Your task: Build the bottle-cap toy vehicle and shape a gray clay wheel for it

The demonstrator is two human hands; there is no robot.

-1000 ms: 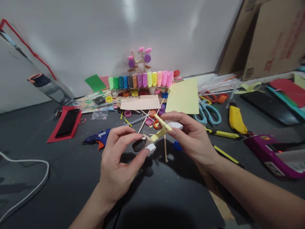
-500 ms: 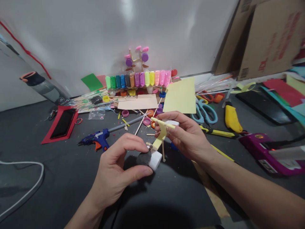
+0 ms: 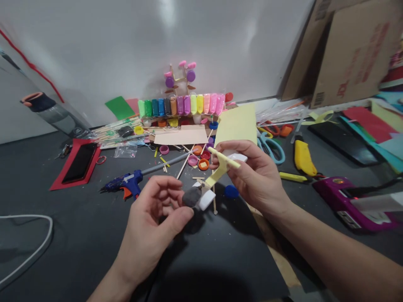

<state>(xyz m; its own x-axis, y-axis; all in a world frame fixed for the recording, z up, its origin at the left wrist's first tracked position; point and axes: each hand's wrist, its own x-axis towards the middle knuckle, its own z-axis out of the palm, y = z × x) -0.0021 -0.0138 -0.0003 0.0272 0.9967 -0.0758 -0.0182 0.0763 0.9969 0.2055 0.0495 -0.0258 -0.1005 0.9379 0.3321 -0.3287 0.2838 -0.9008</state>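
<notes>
Grey-white wall behind, dark tabletop (image 3: 201, 256) below, and both hands are up over the near part of the table. Look at the left hand (image 3: 151, 222): half open, fingers loosely curled, thumb stretched toward the dark grey disc (image 3: 192, 196). Fingers and thumb stand apart right at the disc's edge; whether they actually touch it, I can't tell.

Over to the right hand (image 3: 261, 180), and that one is closed, pinching the pale yellow piece (image 3: 220, 167) between thumb and fingers. That piece slants down toward the disc, its lower end beside a white block (image 3: 208, 200). A second white piece (image 3: 237, 157) shows behind it, at the right fingers.

Beneath the hands, a thin stick (image 3: 215, 201) runs toward the viewer, with a blue lid (image 3: 231, 191) nearby. Off to the left lies the blue glue gun (image 3: 132, 181), its orange trigger showing. Farther back, it's packets of coloured clay (image 3: 187, 105) in a row, and right of them a yellow sheet (image 3: 236, 123).
</notes>
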